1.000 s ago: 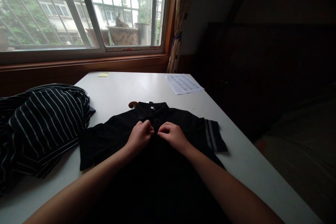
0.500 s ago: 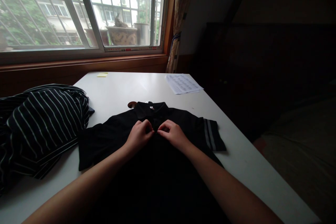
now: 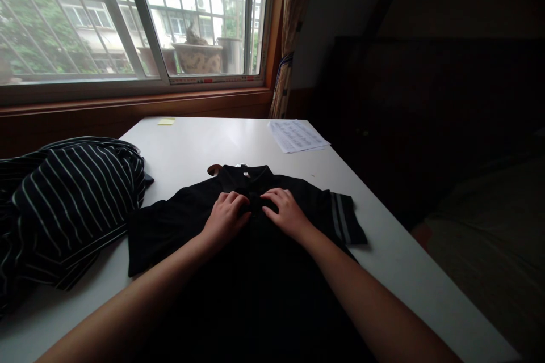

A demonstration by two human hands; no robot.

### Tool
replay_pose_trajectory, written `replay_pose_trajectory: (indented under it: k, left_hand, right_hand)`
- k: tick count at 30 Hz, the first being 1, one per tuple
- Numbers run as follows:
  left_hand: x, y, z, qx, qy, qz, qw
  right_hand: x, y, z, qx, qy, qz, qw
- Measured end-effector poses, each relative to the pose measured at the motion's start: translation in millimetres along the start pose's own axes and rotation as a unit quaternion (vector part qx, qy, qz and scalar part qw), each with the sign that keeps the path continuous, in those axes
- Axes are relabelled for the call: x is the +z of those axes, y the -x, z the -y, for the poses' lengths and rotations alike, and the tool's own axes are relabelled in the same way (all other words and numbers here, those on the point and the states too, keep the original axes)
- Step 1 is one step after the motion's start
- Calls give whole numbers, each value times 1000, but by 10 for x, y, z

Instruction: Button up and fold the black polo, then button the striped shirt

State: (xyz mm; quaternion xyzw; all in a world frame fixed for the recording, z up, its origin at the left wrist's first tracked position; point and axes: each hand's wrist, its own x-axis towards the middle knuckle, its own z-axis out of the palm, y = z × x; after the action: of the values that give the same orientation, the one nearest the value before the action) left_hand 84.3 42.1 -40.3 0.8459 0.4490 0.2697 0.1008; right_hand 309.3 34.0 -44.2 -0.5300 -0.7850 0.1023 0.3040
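Note:
A black short-sleeved shirt (image 3: 183,212) with a collar lies spread out face up on the white table, its collar toward the window. Two grey stripes run round its right-hand sleeve. My left hand (image 3: 226,216) rests on the upper front, just left of the middle, with thumb and fingers apart. Opposite it, my right hand (image 3: 287,214) touches the cloth on the other side of the neck opening, its fingers also parted. Dark fabric hides any buttons between the hands. A small brown rounded thing (image 3: 214,169) pokes out beside the collar; its kind is unclear.
Dark striped cloth (image 3: 80,193) is heaped on the left of the white table (image 3: 204,142). Printed papers (image 3: 298,136) lie at the far right corner, a yellow sticky note (image 3: 166,121) at the far left. Behind stands a barred window (image 3: 204,17) with a patterned curtain (image 3: 289,39).
The fingertips of both hands were pinched together at the shirt's middle; they have since parted, and the hands have spread slightly on the cloth. The shirt lies as before.

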Motion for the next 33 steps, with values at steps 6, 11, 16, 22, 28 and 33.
replay_pose_trajectory:
  k: [6, 11, 16, 22, 28, 33]
  left_hand:
    - [-63, -35, 69, -9, -46, 16, 999]
    - [-77, -64, 198, -7, -101, 34, 994]
    - [-84, -78, 334, -14, -128, 52, 990]
    - [-120, -123, 482, -44, -158, 58, 985]
    - [-140, -139, 512, -61, -166, 63, 982]
    - [-126, -129, 505, -58, -165, 61, 983]
  right_hand:
    - [-33, 3, -69, 8, 78, 48, 996]
    - [-86, -3, -192, 42, 122, 78, 989]
    - [-97, -9, -233, 56, 132, 85, 986]
    - [-86, -6, -231, 58, 135, 87, 985]
    - [-125, -10, -153, 21, 97, 48, 994]
    - [-124, -1, 31, -103, 19, 45, 993]
